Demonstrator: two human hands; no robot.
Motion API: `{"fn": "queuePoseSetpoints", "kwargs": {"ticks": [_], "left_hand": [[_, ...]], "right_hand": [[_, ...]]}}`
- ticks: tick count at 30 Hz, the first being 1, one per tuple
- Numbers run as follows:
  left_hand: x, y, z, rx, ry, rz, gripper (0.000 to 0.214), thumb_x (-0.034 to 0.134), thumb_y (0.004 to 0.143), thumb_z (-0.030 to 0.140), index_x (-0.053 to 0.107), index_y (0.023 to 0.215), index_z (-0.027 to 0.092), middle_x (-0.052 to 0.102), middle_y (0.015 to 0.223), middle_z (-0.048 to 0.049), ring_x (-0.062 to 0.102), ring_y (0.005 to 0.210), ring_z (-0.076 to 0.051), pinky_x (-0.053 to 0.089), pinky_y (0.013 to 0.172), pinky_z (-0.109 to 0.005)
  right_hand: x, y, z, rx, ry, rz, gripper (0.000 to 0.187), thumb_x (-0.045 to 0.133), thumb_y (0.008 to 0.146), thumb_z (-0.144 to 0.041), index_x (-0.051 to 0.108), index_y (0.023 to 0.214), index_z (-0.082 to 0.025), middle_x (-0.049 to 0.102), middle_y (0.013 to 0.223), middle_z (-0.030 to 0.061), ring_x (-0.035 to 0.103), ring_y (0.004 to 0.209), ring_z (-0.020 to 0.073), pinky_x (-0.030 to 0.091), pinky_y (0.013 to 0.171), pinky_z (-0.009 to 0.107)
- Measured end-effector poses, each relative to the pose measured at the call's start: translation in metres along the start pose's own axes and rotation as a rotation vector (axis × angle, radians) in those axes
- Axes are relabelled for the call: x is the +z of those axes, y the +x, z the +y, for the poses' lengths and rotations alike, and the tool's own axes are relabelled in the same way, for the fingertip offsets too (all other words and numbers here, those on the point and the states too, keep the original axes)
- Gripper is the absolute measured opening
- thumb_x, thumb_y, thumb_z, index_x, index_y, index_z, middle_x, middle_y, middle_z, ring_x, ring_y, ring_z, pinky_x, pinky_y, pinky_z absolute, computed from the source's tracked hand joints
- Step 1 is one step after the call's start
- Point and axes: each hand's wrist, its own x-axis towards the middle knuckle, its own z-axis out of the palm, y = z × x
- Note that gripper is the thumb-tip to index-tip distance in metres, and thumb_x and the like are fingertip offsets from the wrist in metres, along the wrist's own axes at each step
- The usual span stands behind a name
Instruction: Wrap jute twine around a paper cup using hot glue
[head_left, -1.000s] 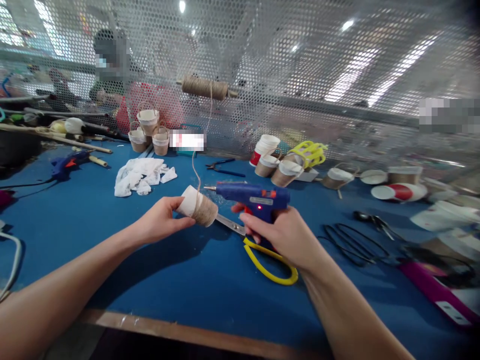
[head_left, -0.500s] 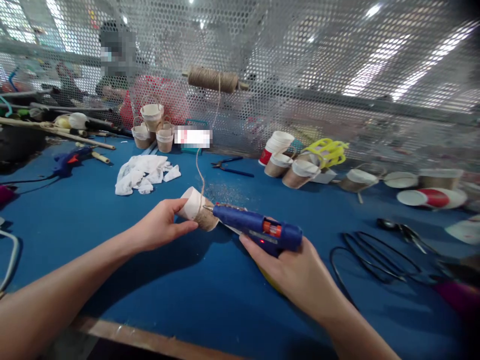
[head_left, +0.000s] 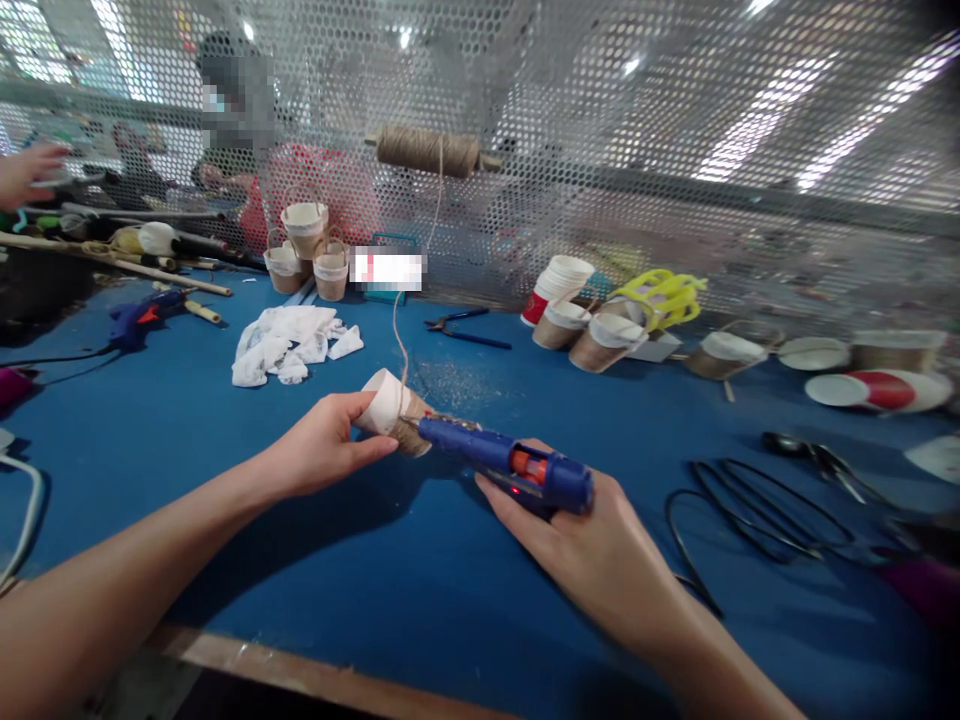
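My left hand (head_left: 337, 440) pinches the rim of a small white paper cup (head_left: 384, 400), which lies tilted over with its base toward the right. Jute twine wraps the lower part of the cup, and a loose strand of twine (head_left: 397, 330) runs from it up to the spool (head_left: 427, 150). A blue hot glue gun (head_left: 510, 462) with a lit red light is gripped in my right hand (head_left: 585, 540). Its nozzle is at the twine-wrapped side of the cup; whether it touches is too small to tell. My right fingers are partly hidden behind the gun.
Crumpled white tissue (head_left: 281, 345) and pliers (head_left: 469, 330) lie behind the cup. Twine-wrapped cups (head_left: 306, 235) stand at back left, others (head_left: 606, 340) at back right. A second glue gun (head_left: 139, 318) is at left, a black cable (head_left: 750, 510) at right. Another person's hand (head_left: 30, 175) shows at far left.
The glue gun's nozzle has shifted slightly down and left along the cup, and its rear has tilted lower. Another person's hand has come into view at far left.
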Motion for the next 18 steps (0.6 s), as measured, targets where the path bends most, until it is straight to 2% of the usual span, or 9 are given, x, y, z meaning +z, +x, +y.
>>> {"fn": "queuePoseSetpoints", "kwargs": {"ticks": [8,13,18], "left_hand": [[0.0008,0.0002,0.0016,0.051,0.011,-0.008,0.023,0.054,0.077,0.016,0.06,0.1,0.016,0.067,0.101,-0.0039,0.061,0.087,-0.016,0.045,0.081,-0.027],[0.0007,0.0004,0.0016,0.014,0.026,0.013,0.022,0.056,0.076,0.018,0.059,0.098,0.012,0.066,0.1,-0.0075,0.06,0.086,-0.017,0.046,0.08,-0.031],[0.0008,0.0001,0.0022,0.052,0.015,0.0,0.022,0.055,0.077,0.016,0.06,0.098,0.015,0.067,0.098,-0.0045,0.061,0.085,-0.015,0.046,0.08,-0.029]], "right_hand": [[-0.0021,-0.001,-0.0074,-0.02,-0.083,-0.009,0.012,0.051,0.079,-0.029,0.052,0.071,-0.021,0.056,0.06,-0.002,0.051,0.054,0.013,0.043,0.052,0.024],[-0.0024,-0.0001,-0.0054,-0.037,-0.085,-0.013,0.01,0.051,0.078,-0.028,0.053,0.073,-0.021,0.054,0.061,-0.0016,0.048,0.053,0.0124,0.042,0.05,0.023],[-0.0022,-0.0003,-0.0055,-0.042,-0.089,-0.051,0.01,0.05,0.079,-0.027,0.052,0.071,-0.021,0.052,0.058,-0.0025,0.046,0.052,0.0118,0.042,0.048,0.023]]}}
